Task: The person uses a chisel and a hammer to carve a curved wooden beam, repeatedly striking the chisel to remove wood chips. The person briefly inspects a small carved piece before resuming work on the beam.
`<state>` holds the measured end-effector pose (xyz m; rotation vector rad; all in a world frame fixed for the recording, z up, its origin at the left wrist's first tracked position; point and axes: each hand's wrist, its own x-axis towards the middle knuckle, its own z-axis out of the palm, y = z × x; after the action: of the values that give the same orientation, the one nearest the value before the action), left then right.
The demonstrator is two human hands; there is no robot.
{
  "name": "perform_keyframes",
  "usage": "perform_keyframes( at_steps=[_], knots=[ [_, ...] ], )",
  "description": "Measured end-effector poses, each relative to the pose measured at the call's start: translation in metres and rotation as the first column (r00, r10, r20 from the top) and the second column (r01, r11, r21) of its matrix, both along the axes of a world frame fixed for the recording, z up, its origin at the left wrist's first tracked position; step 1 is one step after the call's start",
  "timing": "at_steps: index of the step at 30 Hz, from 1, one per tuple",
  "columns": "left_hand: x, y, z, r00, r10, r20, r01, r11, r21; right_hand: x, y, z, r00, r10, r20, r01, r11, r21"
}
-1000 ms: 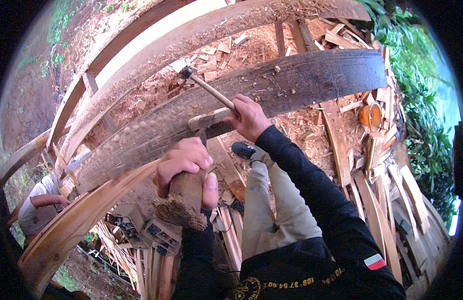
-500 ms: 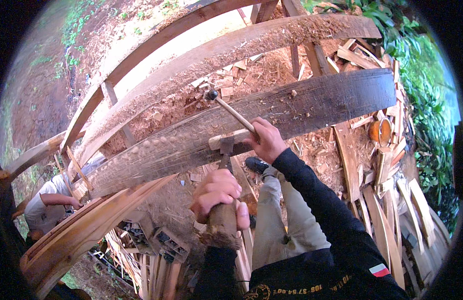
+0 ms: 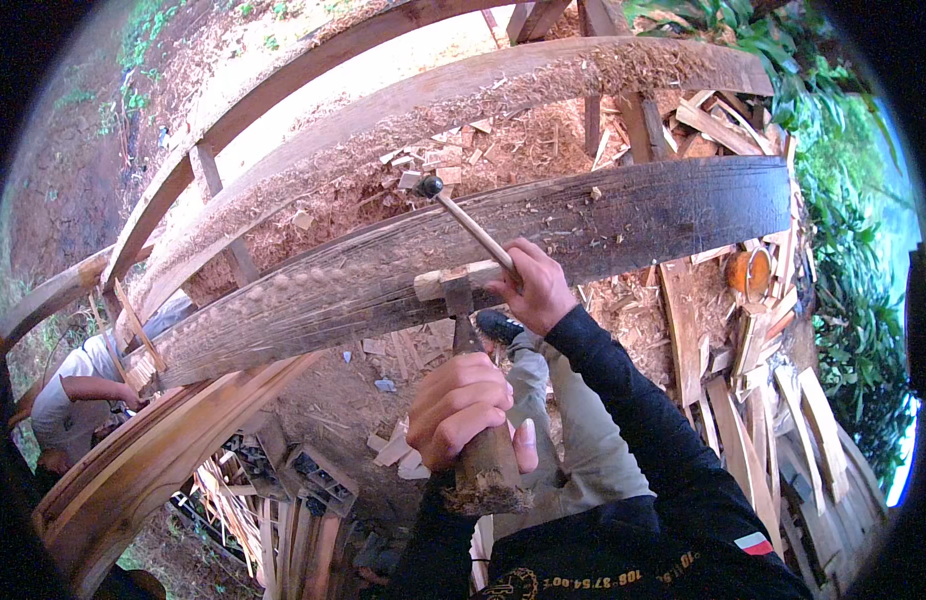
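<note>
My left hand (image 3: 461,412) is wrapped round the thick wooden handle of a large chisel (image 3: 491,475), its frayed butt end toward me. The chisel's dark metal end (image 3: 459,297) lies against a short pale wood block (image 3: 445,284). My right hand (image 3: 535,283) is closed round a slim wooden-shafted hammer (image 3: 473,228) with a dark rounded head, its fingers also against the block's right end. Beneath both hands runs a long, curved weathered plank (image 3: 623,210), dark at its right end and covered with shallow scooped marks toward the left.
Curved timbers (image 3: 433,85) strewn with shavings run beyond the plank. Another person (image 3: 83,390) crouches at the left beside stacked curved boards (image 3: 173,440). Offcuts (image 3: 753,430) and an orange round container (image 3: 748,270) lie at the right. My legs stand just below the plank.
The view has shifted slightly. My left hand and the chisel's butt have swung a little right and toward me, while my right hand keeps its hold on the hammer.
</note>
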<state>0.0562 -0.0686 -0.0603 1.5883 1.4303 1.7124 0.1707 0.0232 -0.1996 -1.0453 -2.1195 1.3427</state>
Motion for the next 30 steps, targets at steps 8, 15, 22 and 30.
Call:
perform_keyframes(
  at_steps=[8,15,22,30],
  knots=[
    [-0.002,-0.005,-0.005,0.999,0.002,0.035,-0.003,0.999,0.045,-0.001,0.001,0.001,1.0,-0.001,-0.017,0.001,1.0,-0.001],
    [0.001,0.005,0.002,0.975,0.217,0.047,-0.217,0.976,0.0,-0.002,-0.001,0.0,0.999,-0.033,-0.015,0.033,0.999,0.009],
    [0.016,0.021,-0.023,0.645,0.61,0.461,-0.708,0.703,0.061,-0.001,-0.001,0.004,0.999,-0.044,0.007,0.044,0.999,0.002],
    [-0.016,0.01,-0.019,0.812,0.369,0.451,-0.441,0.896,0.061,-0.001,-0.006,-0.001,0.998,-0.032,0.045,0.034,0.999,-0.04]
  ],
)
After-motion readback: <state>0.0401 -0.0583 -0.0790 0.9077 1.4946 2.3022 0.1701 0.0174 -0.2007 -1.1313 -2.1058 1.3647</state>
